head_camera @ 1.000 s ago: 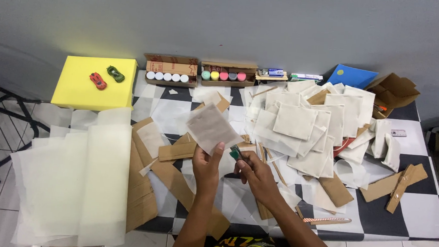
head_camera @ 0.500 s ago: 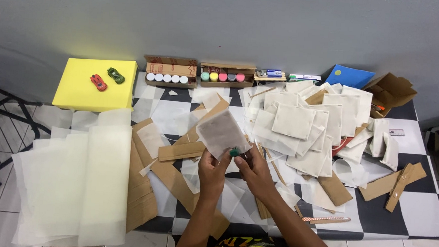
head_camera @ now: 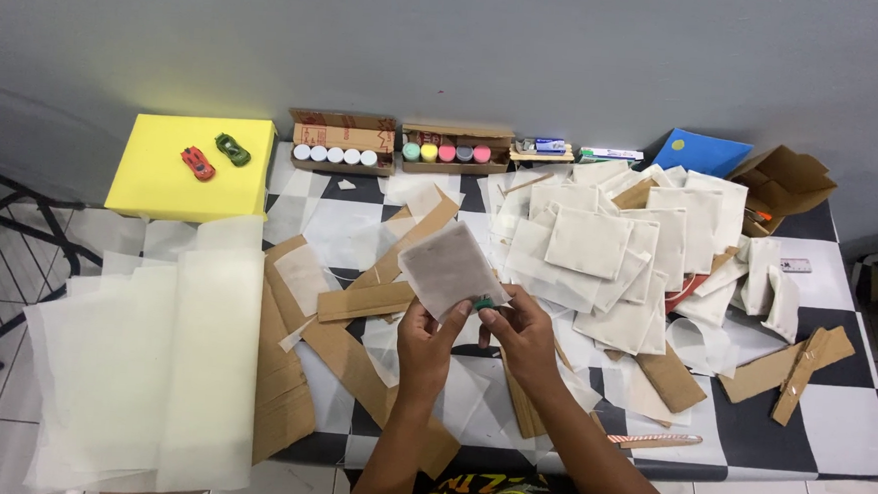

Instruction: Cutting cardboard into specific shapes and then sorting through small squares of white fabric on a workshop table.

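Observation:
My left hand [head_camera: 426,341] pinches the lower edge of a square, greyish translucent pouch [head_camera: 450,268], holding it tilted above the chequered table [head_camera: 830,428]. Beside it, my right hand [head_camera: 520,333] grips a small green object [head_camera: 483,304] at the pouch's lower right corner. Only part of the green object shows between fingers and pouch. A heap of similar white pouches [head_camera: 599,245] lies just to the right of my hands.
Brown cardboard strips [head_camera: 366,301] and white translucent sheets [head_camera: 143,362] cover the table's left. Two boxes of paint pots [head_camera: 336,141] [head_camera: 456,150] stand at the back. A yellow block [head_camera: 178,168] carries two toy cars. An open cardboard box [head_camera: 783,180] sits far right.
The pouch has tipped from upright toward the left and lower, and my right hand has brought the green object up against its lower corner.

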